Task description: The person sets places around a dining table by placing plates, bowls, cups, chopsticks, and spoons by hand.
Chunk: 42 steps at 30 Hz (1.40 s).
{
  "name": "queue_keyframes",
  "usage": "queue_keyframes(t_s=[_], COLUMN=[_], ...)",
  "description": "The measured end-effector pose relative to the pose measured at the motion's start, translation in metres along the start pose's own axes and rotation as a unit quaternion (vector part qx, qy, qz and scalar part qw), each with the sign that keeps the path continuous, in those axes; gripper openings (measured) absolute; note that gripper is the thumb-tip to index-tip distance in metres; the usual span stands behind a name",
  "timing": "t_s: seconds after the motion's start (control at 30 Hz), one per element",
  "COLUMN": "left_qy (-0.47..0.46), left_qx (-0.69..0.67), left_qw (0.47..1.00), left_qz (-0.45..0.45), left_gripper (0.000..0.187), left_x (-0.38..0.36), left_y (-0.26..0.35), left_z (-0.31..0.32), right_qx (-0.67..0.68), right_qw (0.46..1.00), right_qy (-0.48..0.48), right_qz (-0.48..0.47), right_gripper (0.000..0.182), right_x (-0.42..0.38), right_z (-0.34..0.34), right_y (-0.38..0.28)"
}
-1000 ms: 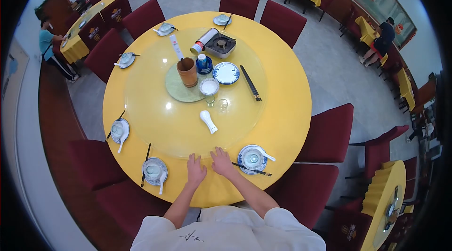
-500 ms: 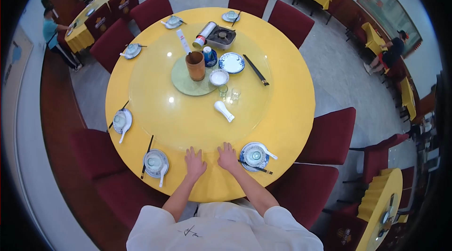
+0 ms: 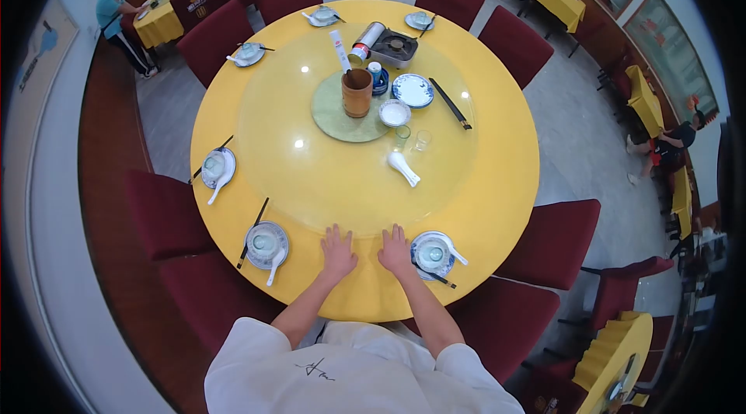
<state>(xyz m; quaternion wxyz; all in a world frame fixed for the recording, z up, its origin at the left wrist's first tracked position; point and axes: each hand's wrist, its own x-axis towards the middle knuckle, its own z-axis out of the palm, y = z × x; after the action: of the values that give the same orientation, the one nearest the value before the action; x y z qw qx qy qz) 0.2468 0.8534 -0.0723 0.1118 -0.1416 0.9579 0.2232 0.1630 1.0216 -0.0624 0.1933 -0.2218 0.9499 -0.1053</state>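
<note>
Left hand (image 3: 339, 255) and right hand (image 3: 395, 254) lie palm-down, fingers slightly spread, empty, on the yellow tablecloth (image 3: 500, 150) over the round surface (image 3: 365, 304); we judge it soft, light (grip near edge).

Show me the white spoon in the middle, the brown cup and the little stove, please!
Spoon (image 3: 403, 169): head view, the middle of the spoon.
Brown cup (image 3: 357, 97): head view, the front of its side.
Stove (image 3: 395, 45): head view, the round burner on top.
</note>
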Motion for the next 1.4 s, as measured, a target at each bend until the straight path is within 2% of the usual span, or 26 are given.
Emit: queue_keyframes(t_s=[0.07,0.27,0.5,0.6,0.7,0.73,0.8,0.9,1.0,1.07,1.1,1.17,1.27,1.33,1.4], left_qy=[-0.003,-0.042,-0.014,-0.014,-0.014,-0.01,-0.025,-0.073,-0.111,-0.129,-0.135,-0.149,-0.144,-0.077,0.045], left_qx=[0.014,0.022,0.007,0.011,0.015,0.017,0.024,0.043,0.059,0.06,0.058,0.061,0.067,0.082,-0.136], left_qw=[1.0,0.999,1.0,1.0,1.0,1.0,0.999,0.996,0.992,0.989,0.989,0.986,0.987,0.993,0.989], left_qz=[-0.028,-0.014,-0.006,-0.006,-0.004,-0.005,-0.011,-0.017,-0.024,-0.032,-0.032,-0.035,0.001,0.039,0.046], left_gripper=[0.075,0.078,0.079,0.08,0.081,0.082,0.085,0.092,0.098,0.101,0.101,0.102,0.098,0.083,0.049], left_x=[0.001,0.002,0.001,-0.001,0.0,0.001,-0.003,-0.004,0.003,0.005,0.006,0.005,0.022,0.02,0.016], left_y=[-0.004,-0.003,-0.001,-0.001,0.0,0.0,-0.001,0.0,0.001,0.002,-0.001,0.001,-0.022,-0.029,-0.04], left_z=[-0.011,-0.012,0.001,0.003,0.003,0.006,0.007,-0.004,-0.006,-0.005,-0.003,-0.003,0.017,0.017,0.031], right_qx=[0.002,0.012,0.034,0.042,0.043,0.095,0.197,0.297,0.354,0.377,0.371,0.348,0.396,0.388,0.385], right_qw=[1.0,0.999,0.999,0.999,0.998,0.991,0.966,0.931,0.92,0.91,0.919,0.93,0.908,0.907,0.901], right_qy=[-0.004,-0.017,0.009,-0.011,0.054,0.091,0.164,0.211,0.159,0.173,0.132,0.116,0.107,0.126,0.137], right_qz=[0.003,0.032,0.026,0.031,0.004,-0.003,-0.012,-0.011,0.049,0.016,0.023,0.029,0.083,0.108,0.145], right_gripper=[0.065,0.063,0.062,0.06,0.058,0.055,0.049,0.033,0.022,0.019,0.019,0.02,0.021,0.022,0.023], right_x=[-0.001,0.002,0.0,-0.001,-0.009,-0.015,-0.04,-0.096,-0.155,-0.198,-0.218,-0.259,-0.317,-0.356,-0.392], right_z=[-0.006,-0.006,0.002,0.002,0.004,0.003,-0.002,-0.013,0.007,0.031,0.037,0.051,0.061,0.077,0.091], right_y=[0.003,0.011,0.014,0.016,0.018,0.017,0.011,-0.002,0.002,0.007,0.004,0.01,0.026,0.045,0.068])
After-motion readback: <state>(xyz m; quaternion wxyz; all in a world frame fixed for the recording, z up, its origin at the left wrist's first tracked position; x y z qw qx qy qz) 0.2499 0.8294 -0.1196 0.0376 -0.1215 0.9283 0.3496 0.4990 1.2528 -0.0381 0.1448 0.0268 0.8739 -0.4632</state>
